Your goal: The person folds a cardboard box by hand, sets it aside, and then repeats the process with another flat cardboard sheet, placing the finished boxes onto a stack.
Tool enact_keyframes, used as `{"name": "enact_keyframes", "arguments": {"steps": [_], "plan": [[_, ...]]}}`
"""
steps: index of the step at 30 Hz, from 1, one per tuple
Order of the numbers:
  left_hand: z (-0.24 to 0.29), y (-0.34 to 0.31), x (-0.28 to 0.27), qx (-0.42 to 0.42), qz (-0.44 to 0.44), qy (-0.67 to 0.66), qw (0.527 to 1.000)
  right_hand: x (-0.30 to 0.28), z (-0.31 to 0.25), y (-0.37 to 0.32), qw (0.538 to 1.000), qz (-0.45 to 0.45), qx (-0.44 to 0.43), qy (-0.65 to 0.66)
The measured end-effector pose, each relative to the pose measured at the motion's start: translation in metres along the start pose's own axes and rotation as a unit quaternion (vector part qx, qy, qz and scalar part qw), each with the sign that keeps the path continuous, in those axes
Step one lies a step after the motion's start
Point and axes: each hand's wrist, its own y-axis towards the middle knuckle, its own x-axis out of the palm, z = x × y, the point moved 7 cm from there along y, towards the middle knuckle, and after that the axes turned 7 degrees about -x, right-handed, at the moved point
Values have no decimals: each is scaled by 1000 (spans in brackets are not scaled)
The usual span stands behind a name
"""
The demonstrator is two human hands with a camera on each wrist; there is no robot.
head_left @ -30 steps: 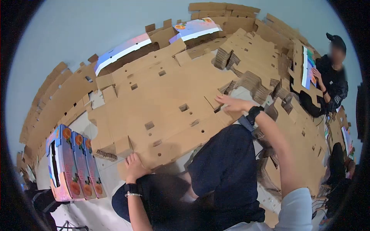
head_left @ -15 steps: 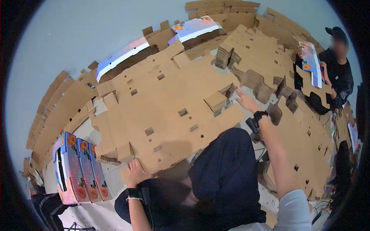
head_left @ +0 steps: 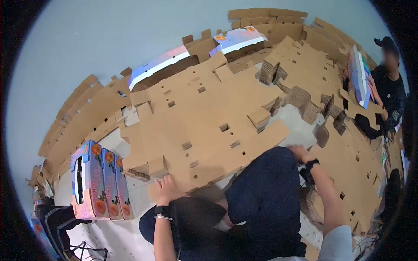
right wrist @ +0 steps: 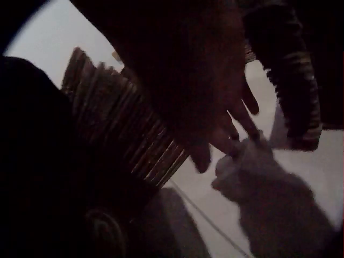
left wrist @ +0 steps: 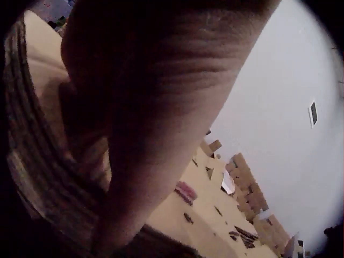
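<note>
A large stack of flat brown cardboard sheets (head_left: 204, 126) lies in front of the person. My left hand (head_left: 168, 191) rests on its near left corner, fingers spread; the left wrist view shows the palm close up over the layered sheet edges (left wrist: 32, 118). My right hand (head_left: 300, 153) is low beside the right knee, off the stack. In the right wrist view that hand (right wrist: 199, 91) hangs above the pale floor (right wrist: 226, 215) with fingers extended, holding nothing visible, its shadow below. Whether the fingertips touch the floor I cannot tell.
Several printed boxes (head_left: 96, 182) stand at the left. Another cardboard stack (head_left: 348, 169) lies at the right. Cardboard pieces and printed panels (head_left: 161, 65) line the wall. A person in a black cap (head_left: 389, 91) holds a printed panel (head_left: 360, 78) at the far right.
My right hand has moved off the cardboard stack's right side, down toward the knee. The left hand stays at its corner. The other person's printed panel has turned and shifted.
</note>
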Motion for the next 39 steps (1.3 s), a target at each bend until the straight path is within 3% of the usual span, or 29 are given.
{"name": "enact_keyframes", "arguments": {"steps": [1,2,5,7,9,10,11,12,14,16,17,18,19,22,23,26,28,35,36,38,39], "plan": [[-1,-1,-1,2,3,-1,1000,-17,-24,-14,985,-37,36,164],[-2,-3,-1,5,4,-3,1000,-42,-55,-33,941,-76,73,322],[-15,-16,-39,18,-31,-17,999,-41,-64,-39,959,-40,71,272],[-35,-18,-67,64,-159,-108,979,-44,-77,-40,972,-6,69,225],[-85,-50,-112,-19,-143,-422,895,-56,-90,-37,983,23,60,170],[-160,-34,-107,7,-22,-412,911,-60,-96,-38,987,39,54,143],[-173,-57,-158,-30,83,-365,927,-53,-100,-49,990,57,51,120],[-226,-65,-174,-75,197,-307,928,-49,-95,-60,991,75,49,98],[-313,-87,-196,-159,302,-255,905,-39,-90,-81,992,104,48,58],[-389,-100,-172,-261,290,-166,906,-27,-92,-108,990,127,57,20],[-418,-105,-134,-279,289,-59,914,-55,-127,-117,979,89,-8,-182],[-433,-104,-104,-295,287,48,910,-71,-139,-131,979,87,-4,-183],[-372,-119,-127,-380,252,28,890,-77,-146,-141,980,47,2,-193],[-380,-114,-120,-381,264,35,885,-83,-163,-163,974,-28,23,-223],[-404,-111,-109,-330,330,37,884,-92,-170,-167,969,-24,19,-246],[-378,-117,-131,-304,271,-37,913,-128,-193,-172,970,-44,8,-239],[-367,-126,-135,-292,295,-28,909,-134,-204,-172,975,-72,0,-211],[-328,-154,-199,-267,308,-192,893,-137,-215,-177,960,-22,11,-280],[-316,-158,-206,-269,309,-188,893,-135,-213,-178,966,-24,10,-258],[-264,-161,-228,-187,344,-218,894,-135,-210,-180,973,-21,10,-231],[-236,-162,-238,-181,354,-150,905,-137,-212,-180,975,-35,-7,-220]]}}
